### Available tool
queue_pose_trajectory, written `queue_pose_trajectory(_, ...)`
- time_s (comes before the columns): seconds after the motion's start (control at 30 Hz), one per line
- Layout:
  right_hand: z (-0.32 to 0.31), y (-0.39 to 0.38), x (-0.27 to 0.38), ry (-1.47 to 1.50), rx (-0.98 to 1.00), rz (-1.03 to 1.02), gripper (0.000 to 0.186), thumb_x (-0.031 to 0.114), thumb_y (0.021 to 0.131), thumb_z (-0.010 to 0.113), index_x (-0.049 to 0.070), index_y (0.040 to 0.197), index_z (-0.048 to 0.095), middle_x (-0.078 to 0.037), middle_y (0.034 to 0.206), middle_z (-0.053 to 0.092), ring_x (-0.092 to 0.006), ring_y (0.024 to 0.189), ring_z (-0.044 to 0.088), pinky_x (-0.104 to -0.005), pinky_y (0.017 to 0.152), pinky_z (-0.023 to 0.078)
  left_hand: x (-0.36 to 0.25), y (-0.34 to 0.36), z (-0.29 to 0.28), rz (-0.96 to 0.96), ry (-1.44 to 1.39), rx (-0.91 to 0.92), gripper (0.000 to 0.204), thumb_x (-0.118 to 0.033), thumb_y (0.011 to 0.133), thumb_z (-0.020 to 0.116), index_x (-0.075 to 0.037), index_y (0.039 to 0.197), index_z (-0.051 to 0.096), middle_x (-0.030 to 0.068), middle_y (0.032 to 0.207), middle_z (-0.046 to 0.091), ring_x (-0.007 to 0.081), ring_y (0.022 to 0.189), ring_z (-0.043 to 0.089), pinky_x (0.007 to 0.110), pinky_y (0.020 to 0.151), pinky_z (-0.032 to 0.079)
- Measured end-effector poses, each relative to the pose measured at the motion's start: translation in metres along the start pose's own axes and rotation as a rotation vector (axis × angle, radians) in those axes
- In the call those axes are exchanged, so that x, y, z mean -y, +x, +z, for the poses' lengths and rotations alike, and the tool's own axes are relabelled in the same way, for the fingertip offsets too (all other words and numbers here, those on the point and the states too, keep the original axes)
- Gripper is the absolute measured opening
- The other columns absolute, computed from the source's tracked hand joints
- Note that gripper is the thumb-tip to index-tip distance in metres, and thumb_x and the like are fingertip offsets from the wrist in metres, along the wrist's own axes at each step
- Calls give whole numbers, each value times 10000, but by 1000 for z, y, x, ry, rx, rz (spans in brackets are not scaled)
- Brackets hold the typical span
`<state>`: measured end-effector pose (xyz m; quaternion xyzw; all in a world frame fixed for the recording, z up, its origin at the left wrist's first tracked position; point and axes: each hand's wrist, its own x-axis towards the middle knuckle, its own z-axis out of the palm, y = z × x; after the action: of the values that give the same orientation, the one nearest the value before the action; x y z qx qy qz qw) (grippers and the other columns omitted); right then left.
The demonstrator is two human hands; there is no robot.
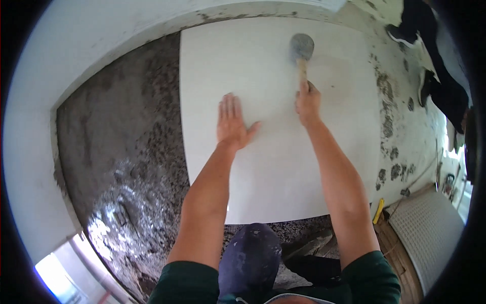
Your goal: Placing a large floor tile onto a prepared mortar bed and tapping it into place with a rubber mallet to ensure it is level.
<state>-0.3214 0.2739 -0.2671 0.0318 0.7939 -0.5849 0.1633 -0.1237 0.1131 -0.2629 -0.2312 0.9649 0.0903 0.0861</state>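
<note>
A large white floor tile (pixel 273 172) lies in front of me, its left and near edges bordering wet grey mortar. My left hand (pixel 233 124) rests flat on the tile left of its middle, fingers stretched out and thumb spread to the right. In my right hand (pixel 308 104) is a rubber mallet (pixel 302 48), gripped by its pale wooden handle. The mallet's round grey head points away from me, over the far part of the tile. Whether the head touches the surface I cannot tell.
Dark wet mortar (pixel 116 111) spreads along the left, up to a white wall (pixel 30 137). Mud-marked tiles (pixel 405 131) run along the right, where another person's dark-clad legs (pixel 438 50) show. Near the lower right are a yellow tool (pixel 378 211) and a ribbed pale panel (pixel 430 233).
</note>
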Motion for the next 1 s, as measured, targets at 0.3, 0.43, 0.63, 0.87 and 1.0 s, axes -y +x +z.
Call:
queue_pose_trajectory(0.3,-82,-117,-66,-790,73,-462,669,373,1023,559,-20,1542,402,-297,1571,377,-425,1482,339,-546,1215,270,13,-9,-4,40,-91,-62,1060,-666,959,521,71,1604,117,226,1699,109,361,1592,49,456,1313,65)
queue_pose_trajectory(0.43,-121,-158,-97,-1119,153,-558,812,418,971,606,-27,1581,310,-275,1656,241,-437,1549,199,-556,1264,156,7,-8,-5,29,-74,-32,1073,-667,948,536,66,1605,109,227,1696,115,363,1591,54,456,1314,66)
queue_pose_trajectory(0.63,-113,-156,-94,-1137,177,-514,863,466,962,597,-34,1589,279,-261,1666,225,-414,1564,164,-537,1285,106,11,-11,-5,20,-78,-43,1086,-662,939,559,70,1602,107,233,1695,115,369,1588,68,459,1313,74)
queue_pose_trajectory(0.87,-112,-159,-95,-1161,165,-503,879,463,948,612,-27,1593,273,-254,1672,218,-400,1569,164,-533,1289,101,10,-10,-10,16,-75,-16,1082,-676,943,542,77,1598,125,237,1694,122,370,1589,69,462,1312,64)
queue_pose_trajectory(1.0,-115,-157,-96,-1172,135,-469,890,459,933,630,-28,1591,281,-253,1674,214,-404,1566,173,-532,1289,104,7,-5,-2,62,-69,-35,1073,-664,945,550,83,1597,140,243,1695,123,366,1591,67,460,1311,58)
